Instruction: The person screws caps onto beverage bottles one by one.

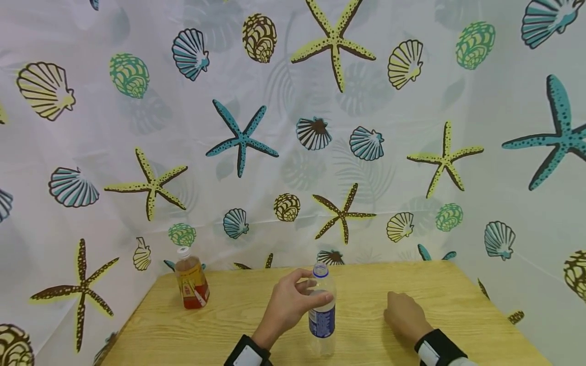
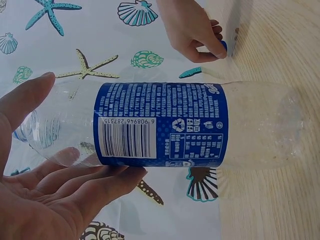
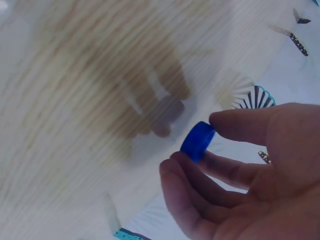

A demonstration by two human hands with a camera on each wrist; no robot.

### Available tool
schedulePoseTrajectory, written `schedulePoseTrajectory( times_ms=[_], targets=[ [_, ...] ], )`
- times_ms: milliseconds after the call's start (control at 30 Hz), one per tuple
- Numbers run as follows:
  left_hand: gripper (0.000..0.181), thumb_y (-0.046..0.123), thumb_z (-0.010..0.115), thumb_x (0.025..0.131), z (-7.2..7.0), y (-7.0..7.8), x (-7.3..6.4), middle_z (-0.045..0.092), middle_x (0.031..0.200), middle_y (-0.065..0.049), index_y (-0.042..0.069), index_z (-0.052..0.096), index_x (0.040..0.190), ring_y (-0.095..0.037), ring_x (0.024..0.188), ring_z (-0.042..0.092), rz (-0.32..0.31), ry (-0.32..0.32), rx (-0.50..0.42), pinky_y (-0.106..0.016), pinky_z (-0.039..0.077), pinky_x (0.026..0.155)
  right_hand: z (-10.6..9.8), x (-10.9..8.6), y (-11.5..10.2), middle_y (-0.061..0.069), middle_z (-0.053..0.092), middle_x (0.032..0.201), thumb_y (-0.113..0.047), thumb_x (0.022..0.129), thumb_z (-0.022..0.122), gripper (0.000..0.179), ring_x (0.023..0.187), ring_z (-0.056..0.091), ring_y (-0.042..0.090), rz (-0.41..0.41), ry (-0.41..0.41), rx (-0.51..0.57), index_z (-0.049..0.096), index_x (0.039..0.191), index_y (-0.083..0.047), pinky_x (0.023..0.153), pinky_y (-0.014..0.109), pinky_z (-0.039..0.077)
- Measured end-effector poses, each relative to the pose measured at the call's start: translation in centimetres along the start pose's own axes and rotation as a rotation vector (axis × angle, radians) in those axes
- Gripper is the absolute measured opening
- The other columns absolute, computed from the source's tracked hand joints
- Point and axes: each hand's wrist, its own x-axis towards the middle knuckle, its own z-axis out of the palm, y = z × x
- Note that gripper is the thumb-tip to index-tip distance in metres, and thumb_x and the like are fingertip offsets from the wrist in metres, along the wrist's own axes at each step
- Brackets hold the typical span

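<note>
A clear plastic bottle with a blue label stands upright on the table, its mouth uncapped. My left hand holds it around the upper part, thumb on the near side and fingers on the far side. In the left wrist view the left hand spans the bottle's shoulder and reaches the label's edge. To the right of the bottle, my right hand is low over the table. The right wrist view shows that right hand pinching a blue bottle cap between thumb and fingers.
Toward the back left of the wooden table stands another bottle with a white cap, a yellow-and-red label and reddish-brown liquid. A white cloth printed with shells and starfish hangs behind the table and along its sides.
</note>
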Motion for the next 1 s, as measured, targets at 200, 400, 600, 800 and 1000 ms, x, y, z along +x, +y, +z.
schedulePoseTrajectory(
  times_ms=[200, 400, 600, 800, 1000],
  targets=[
    [0.063, 0.04, 0.088, 0.078, 0.0, 0.1, 0.1, 0.068, 0.13, -0.019, 0.011, 0.063, 0.127, -0.037, 0.121, 0.066, 0.003, 0.006, 0.002, -0.052, 0.059, 0.089, -1.3, 0.9, -2.0, 0.005, 0.05, 0.064, -0.01, 0.097, 0.056, 0.016, 0.055, 0.048, 0.015, 0.0, 0.062, 0.132, 0.059, 0.083, -0.001, 0.05, 0.028, 0.036],
    [0.062, 0.04, 0.088, 0.079, 0.0, 0.1, 0.2, 0.068, 0.13, -0.019, 0.011, 0.063, 0.127, -0.038, 0.121, 0.066, 0.012, 0.006, 0.002, -0.052, 0.059, 0.089, -2.9, 0.9, -4.8, 0.001, 0.057, 0.065, -0.02, 0.1, 0.058, 0.023, 0.053, 0.047, 0.016, -0.032, 0.113, 0.344, 0.066, 0.084, -0.005, 0.051, 0.029, 0.037],
    [0.057, 0.037, 0.089, 0.079, 0.0, 0.2, 0.1, 0.067, 0.13, -0.02, 0.011, 0.064, 0.123, -0.039, 0.123, 0.065, 0.003, 0.004, -0.001, -0.053, 0.059, 0.088, -5.1, 0.7, -7.8, 0.006, 0.065, 0.075, -0.023, 0.1, 0.055, 0.025, 0.063, 0.059, 0.016, 0.082, -0.003, 0.753, 0.071, 0.102, -0.003, 0.057, 0.028, 0.052],
    [0.057, 0.037, 0.089, 0.078, 0.0, 0.2, -0.1, 0.068, 0.13, -0.02, 0.011, 0.065, 0.123, -0.039, 0.121, 0.066, -0.012, 0.002, 0.009, -0.054, 0.059, 0.088, -7.7, 0.2, -9.8, 0.012, 0.068, 0.096, -0.026, 0.103, 0.054, 0.037, 0.081, 0.069, 0.016, 0.099, -0.128, 1.093, 0.061, 0.119, 0.006, 0.079, 0.032, 0.062],
    [0.058, 0.036, 0.089, 0.078, -0.1, 0.2, -0.2, 0.068, 0.13, -0.02, 0.01, 0.064, 0.124, -0.039, 0.122, 0.065, 0.0, -0.004, 0.007, -0.051, 0.06, 0.087, -9.4, -0.5, -11.1, 0.014, 0.065, 0.111, -0.021, 0.103, 0.059, 0.036, 0.099, 0.069, 0.02, 0.001, -0.184, 1.251, 0.054, 0.122, 0.009, 0.094, 0.033, 0.058]
  ],
)
